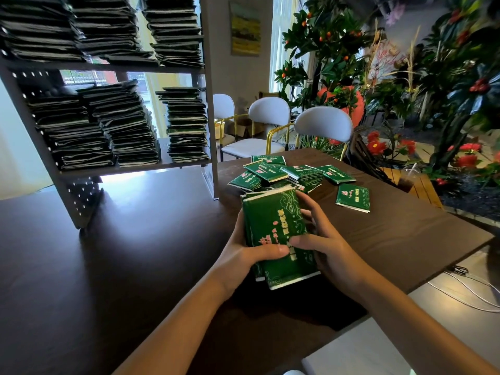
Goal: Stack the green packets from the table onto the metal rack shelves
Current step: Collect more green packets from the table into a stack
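A stack of green packets (273, 220) is held above the dark table between both hands. My left hand (240, 250) grips its left side, thumb lying across the top packet. My right hand (324, 239) grips the right side, fingers curled round the edge. Behind them, a loose heap of green packets (286, 174) lies on the table, with one single packet (353, 197) apart to the right. The metal rack (211, 104) stands at the left on the table. Its shelves hold several tall piles of packets (127, 123).
The dark table (135, 253) runs from the rack to its right edge. White chairs (322, 125) stand behind it. Plants with red flowers (405, 104) fill the right side. White cables (470, 290) lie on the floor at the right.
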Demonstrator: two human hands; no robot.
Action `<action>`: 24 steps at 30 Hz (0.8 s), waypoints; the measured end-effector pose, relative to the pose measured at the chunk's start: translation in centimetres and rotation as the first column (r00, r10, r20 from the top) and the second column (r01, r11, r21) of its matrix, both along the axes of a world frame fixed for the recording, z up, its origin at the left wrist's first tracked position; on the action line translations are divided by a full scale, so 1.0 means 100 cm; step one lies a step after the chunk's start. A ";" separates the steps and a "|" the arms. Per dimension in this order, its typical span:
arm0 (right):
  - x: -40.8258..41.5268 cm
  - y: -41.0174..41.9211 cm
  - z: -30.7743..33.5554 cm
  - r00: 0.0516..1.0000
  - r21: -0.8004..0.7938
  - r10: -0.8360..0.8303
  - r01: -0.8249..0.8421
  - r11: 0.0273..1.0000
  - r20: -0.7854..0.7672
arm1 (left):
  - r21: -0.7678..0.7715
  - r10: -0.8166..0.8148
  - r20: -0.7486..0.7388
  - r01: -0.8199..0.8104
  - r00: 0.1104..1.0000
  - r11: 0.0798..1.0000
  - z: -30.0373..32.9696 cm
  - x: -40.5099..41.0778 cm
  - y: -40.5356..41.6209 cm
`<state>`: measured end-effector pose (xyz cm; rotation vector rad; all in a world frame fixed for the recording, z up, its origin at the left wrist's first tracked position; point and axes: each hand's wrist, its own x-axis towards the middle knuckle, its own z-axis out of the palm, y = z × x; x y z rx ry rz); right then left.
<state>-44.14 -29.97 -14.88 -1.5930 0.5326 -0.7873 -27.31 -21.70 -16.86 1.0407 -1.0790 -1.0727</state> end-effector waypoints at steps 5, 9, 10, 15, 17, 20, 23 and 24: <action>-0.001 -0.002 0.000 0.999 0.087 -0.049 0.050 0.995 -0.015 | 0.044 -0.006 -0.031 0.007 1.000 0.999 -0.002 -0.005 -0.004; 0.000 -0.003 -0.003 0.998 0.141 -0.054 0.058 0.988 -0.032 | 0.090 0.040 -0.146 -0.027 0.989 0.996 0.001 -0.009 -0.008; 0.001 -0.002 -0.004 0.998 0.153 -0.046 0.050 0.987 -0.034 | 0.110 0.070 -0.185 -0.050 0.980 0.993 0.002 -0.010 -0.010; 0.002 -0.002 -0.010 0.998 0.193 -0.055 0.060 0.979 -0.033 | 0.072 0.111 -0.145 -0.101 0.983 0.992 -0.005 -0.006 -0.019; 0.002 -0.004 -0.011 0.998 0.213 -0.054 0.060 0.975 -0.033 | 0.082 0.157 -0.167 -0.145 0.973 0.986 -0.007 -0.006 -0.022; 0.002 -0.007 -0.012 0.998 0.219 -0.051 0.058 0.974 -0.036 | 0.066 0.197 -0.182 -0.188 0.963 0.980 -0.006 -0.008 -0.027; 0.004 -0.004 -0.013 0.997 0.221 -0.064 0.073 0.973 -0.049 | 0.060 0.251 -0.166 -0.244 0.954 0.968 -0.006 -0.012 -0.032; 0.004 -0.002 -0.012 0.997 0.218 -0.064 0.073 0.973 -0.048 | 0.068 0.263 -0.163 -0.255 0.951 0.965 -0.006 -0.012 -0.034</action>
